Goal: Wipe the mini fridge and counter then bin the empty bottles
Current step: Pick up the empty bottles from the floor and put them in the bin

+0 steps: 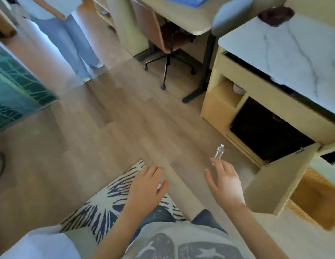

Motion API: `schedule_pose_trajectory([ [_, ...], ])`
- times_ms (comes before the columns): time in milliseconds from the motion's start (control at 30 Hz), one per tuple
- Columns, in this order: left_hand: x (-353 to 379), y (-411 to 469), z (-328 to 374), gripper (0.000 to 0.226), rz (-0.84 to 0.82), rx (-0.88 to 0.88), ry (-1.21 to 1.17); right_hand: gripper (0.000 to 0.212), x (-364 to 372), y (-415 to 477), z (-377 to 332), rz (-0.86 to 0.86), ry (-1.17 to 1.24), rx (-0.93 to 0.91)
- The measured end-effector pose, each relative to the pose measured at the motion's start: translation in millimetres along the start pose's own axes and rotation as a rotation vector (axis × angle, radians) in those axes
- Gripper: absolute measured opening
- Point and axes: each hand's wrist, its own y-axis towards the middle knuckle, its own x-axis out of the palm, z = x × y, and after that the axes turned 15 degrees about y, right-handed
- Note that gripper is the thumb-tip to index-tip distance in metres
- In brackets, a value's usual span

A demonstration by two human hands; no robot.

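Far left, a second person's legs [77, 43] stand by a teal patterned bed edge [17, 90]; not part of the task. Centre bottom, a patterned rug [107, 199] lies on the wood floor [110, 128]. Left hand [148, 186] hovers over the rug, fingers spread, holding nothing. Right hand [225, 181] is also empty, fingers loose, reaching toward one clear plastic bottle [219, 151] that sits on the floor just beyond its fingertips; whether they touch is unclear. Right of that, the black mini fridge [269, 129] sits in the cabinet under the marble desk [286, 51], cabinet door [278, 184] swung open. Count: one bottle, two hands, one fridge, no cloth and no bin in view. Likely step: binning bottles. Next move calls for closing the right hand around the bottle, then finding a bin.
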Motion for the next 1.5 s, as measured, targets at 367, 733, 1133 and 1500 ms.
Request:
schedule_pose_trajectory([
  [367,-24,173,-87,0.047,-0.101,0.68,0.069,0.033,67,-38,-63,0.509,-0.079,0.576],
  [733,52,215,40,0.043,-0.157,1.046,-0.075,0.047,83,-112,-31,0.814,-0.064,0.995],
  [1133,219,204,158,0.038,-0.31,1.375,-0.082,0.042,146,-154,98,0.997,0.063,1.31],
  [1500,612,225,223,0.041,-0.257,1.664,-0.075,0.037,379,-230,424,1.016,-0.079,1.325],
])
